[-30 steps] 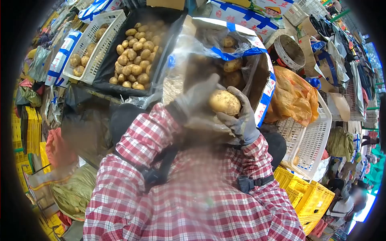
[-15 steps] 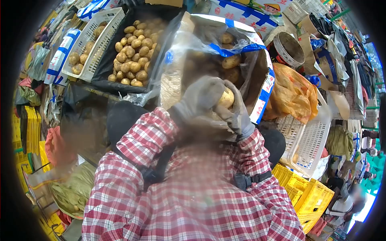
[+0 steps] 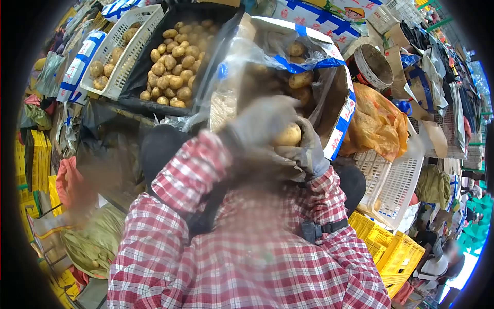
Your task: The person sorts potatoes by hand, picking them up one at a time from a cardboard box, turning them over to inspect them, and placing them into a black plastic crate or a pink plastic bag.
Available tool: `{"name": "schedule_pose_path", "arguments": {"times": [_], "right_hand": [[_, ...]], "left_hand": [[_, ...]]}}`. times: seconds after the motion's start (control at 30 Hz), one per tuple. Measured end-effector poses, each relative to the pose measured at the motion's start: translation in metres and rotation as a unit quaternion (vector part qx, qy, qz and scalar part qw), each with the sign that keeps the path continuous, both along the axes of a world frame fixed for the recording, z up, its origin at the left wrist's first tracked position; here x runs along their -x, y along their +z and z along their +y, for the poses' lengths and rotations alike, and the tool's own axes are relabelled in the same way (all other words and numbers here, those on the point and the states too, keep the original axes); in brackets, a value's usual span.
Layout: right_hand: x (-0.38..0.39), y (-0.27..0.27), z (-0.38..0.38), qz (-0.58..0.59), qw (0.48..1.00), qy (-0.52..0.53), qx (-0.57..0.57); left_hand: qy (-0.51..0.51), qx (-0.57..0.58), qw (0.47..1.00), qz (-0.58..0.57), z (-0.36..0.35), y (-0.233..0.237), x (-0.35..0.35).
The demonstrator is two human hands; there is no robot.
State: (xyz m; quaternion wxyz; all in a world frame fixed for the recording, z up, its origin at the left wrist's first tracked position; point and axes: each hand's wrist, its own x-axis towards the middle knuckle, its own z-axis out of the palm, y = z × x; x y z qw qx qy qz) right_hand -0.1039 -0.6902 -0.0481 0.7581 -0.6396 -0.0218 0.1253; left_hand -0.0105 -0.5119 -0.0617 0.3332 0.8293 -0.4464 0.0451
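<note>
Both of my hands wear grey gloves. My right hand [image 3: 311, 147] is closed round a pale yellow potato [image 3: 289, 135] in front of the open carton. Just to the left, my left hand [image 3: 265, 123] is smeared by motion, close beside the potato; its fingers cannot be made out clearly. Beyond my hands, the carton [image 3: 337, 135] has blue tape and a clear plastic liner, and several larger potatoes [image 3: 301, 80] lie inside it. A black-lined crate [image 3: 135, 87] with many potatoes [image 3: 177, 67] stands to the left of the carton.
At the far left is a white basket [image 3: 110, 91] with several potatoes. An orange mesh bag [image 3: 378, 121] lies right of the carton, over white crates [image 3: 393, 198]. A bucket [image 3: 371, 67] stands behind it. Yellow crates [image 3: 404, 260] are at lower right, and a person [image 3: 437, 265] is beyond them.
My left hand has shifted off the potato's upper side and is now blurred. The potato shows more fully in my right hand. The whole view has shifted slightly.
</note>
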Motion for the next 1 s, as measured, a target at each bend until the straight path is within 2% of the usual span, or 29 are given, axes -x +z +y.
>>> {"name": "schedule_pose_path", "arguments": {"times": [0.07,0.1,0.13,0.2,0.23,0.27,0.3,0.33,0.37,0.4,0.43,0.47,0.57,0.6,0.67,0.73,0.77,0.8,0.83,0.87,0.9,0.93,1.0], "right_hand": [[0.003,0.029,0.009,-0.002,1.000,0.016,-0.015],[0.002,0.029,0.008,-0.006,1.000,0.013,-0.017],[0.000,0.028,0.011,0.009,0.998,0.010,-0.060],[-0.001,0.030,0.013,0.031,0.990,-0.016,-0.136],[-0.001,0.027,0.002,-0.038,0.999,0.035,0.005],[-0.002,0.023,-0.011,-0.114,0.980,0.073,0.143],[0.000,0.018,-0.012,-0.077,0.980,0.086,0.161],[0.004,0.035,-0.007,-0.097,0.980,0.054,0.165],[0.005,0.039,0.000,-0.021,0.995,0.071,0.067],[0.009,0.027,-0.001,-0.107,0.984,0.093,0.110],[0.012,0.020,0.004,-0.087,0.987,0.106,0.079],[0.014,0.018,0.005,-0.068,0.989,0.125,0.041],[0.017,0.021,0.005,-0.073,0.987,0.088,-0.110],[0.017,0.020,0.006,-0.059,0.988,0.098,-0.108],[0.015,0.023,0.004,-0.031,0.986,0.127,-0.107],[0.010,0.030,-0.005,-0.042,0.988,0.116,-0.094],[0.005,0.035,-0.009,-0.056,0.995,0.070,-0.045],[-0.001,0.038,-0.013,-0.045,0.995,0.039,-0.079],[0.001,0.056,-0.017,0.000,0.993,-0.011,-0.121],[-0.004,0.053,-0.022,-0.006,0.990,-0.015,-0.139],[-0.004,0.060,-0.022,-0.002,0.986,-0.027,-0.165],[-0.001,0.051,-0.021,0.005,0.977,-0.041,-0.208],[0.001,0.041,-0.026,0.022,0.975,-0.019,-0.219]], "left_hand": [[0.124,0.112,0.973,0.156,0.020,-0.019,-0.016],[0.148,0.173,0.965,0.129,0.019,0.001,-0.010],[0.193,0.148,0.969,0.033,0.010,0.069,0.013],[0.010,0.306,0.949,-0.070,-0.008,0.083,0.036],[-0.039,0.216,0.975,-0.041,-0.014,0.102,0.041],[-0.023,0.165,0.986,-0.011,-0.022,0.098,0.038],[0.035,0.174,0.984,0.005,-0.020,0.089,0.029],[0.094,0.213,0.968,0.098,-0.017,0.071,0.026],[0.173,0.105,0.978,0.051,-0.013,0.088,0.032],[0.214,0.080,0.973,-0.025,-0.016,0.053,0.017],[0.204,0.072,0.975,-0.056,-0.017,0.062,0.014],[0.205,0.052,0.977,-0.042,-0.022,0.072,0.016],[0.162,0.107,0.980,-0.035,-0.019,0.063,0.010],[0.152,0.125,0.980,-0.018,-0.020,0.064,0.014],[0.138,0.078,0.983,-0.090,-0.010,0.068,0.011],[0.169,-0.026,0.976,-0.135,0.003,0.052,0.001],[0.150,-0.010,0.985,-0.082,0.009,0.042,-0.002],[0.137,0.007,0.990,-0.028,0.016,0.034,-0.001],[0.103,0.068,0.988,0.090,0.022,0.024,0.001],[0.071,0.138,0.967,0.201,0.027,0.021,0.004],[0.088,0.187,0.905,0.372,0.027,0.030,0.010],[0.098,0.239,0.810,0.527,0.025,0.037,0.012],[0.014,0.291,0.699,0.654,0.032,0.020,0.003]]}}
